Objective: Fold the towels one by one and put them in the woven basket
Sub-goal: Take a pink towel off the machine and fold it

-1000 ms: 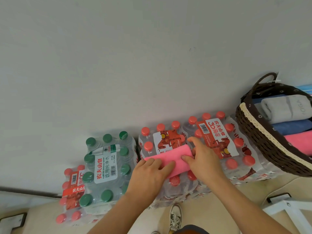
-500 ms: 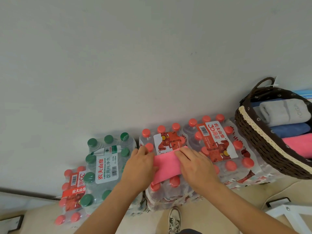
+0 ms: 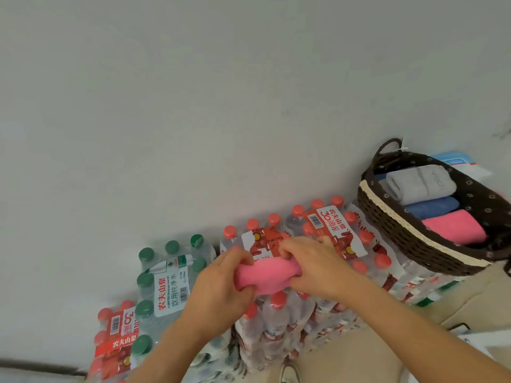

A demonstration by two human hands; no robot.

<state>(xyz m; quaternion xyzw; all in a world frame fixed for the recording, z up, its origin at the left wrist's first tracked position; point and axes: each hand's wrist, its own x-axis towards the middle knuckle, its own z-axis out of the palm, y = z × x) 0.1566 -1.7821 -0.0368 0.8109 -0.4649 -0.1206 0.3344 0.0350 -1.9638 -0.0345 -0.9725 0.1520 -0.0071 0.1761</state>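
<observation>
Over bottle packs (image 3: 334, 230), left hand (image 3: 221, 283) and right hand (image 3: 315, 264), earlier flat, clamp pink towel (image 3: 265, 275).

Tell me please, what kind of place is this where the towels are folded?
Probably a storage corner of a home or small shop: shrink-wrapped packs of bottled water stand stacked against a bare wall and serve as the table for the pink towel being folded, and the woven basket rests on them.

Storage corner — shrink-wrapped water packs (image 3: 171, 288)
</observation>
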